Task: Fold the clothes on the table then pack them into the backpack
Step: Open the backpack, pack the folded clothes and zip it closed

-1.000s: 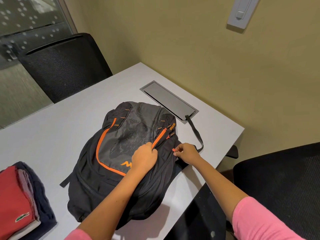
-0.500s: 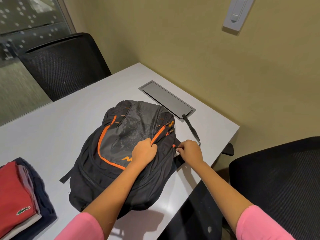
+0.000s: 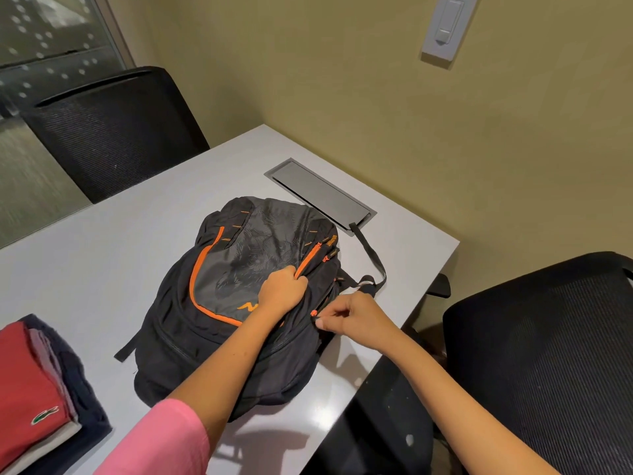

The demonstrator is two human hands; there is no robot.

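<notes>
Two black mesh office chairs flank a pale grey table (image 3: 102, 269), one (image 3: 113, 132) at the far left corner, the other (image 3: 548, 354) off the right edge. Lying flat near the table's right end is a black fabric backpack with orange piping and a grey printed front panel (image 3: 239, 269), its top towards a grey metal cable hatch (image 3: 322, 195) set in the tabletop; a black strap (image 3: 371, 260) trails from its upper right. At the table's near left edge sits a stack of folded clothes (image 3: 37, 399), a red shirt with a green crocodile logo on top, pale and navy layers beneath, well apart from the backpack. The left hand (image 3: 282, 291), below a pink sleeve (image 3: 161, 443), bunches the fabric of the front panel in a closed fist. The right hand (image 3: 356, 318) pinches a small orange zip pull (image 3: 313, 313) on the backpack's right side.
</notes>
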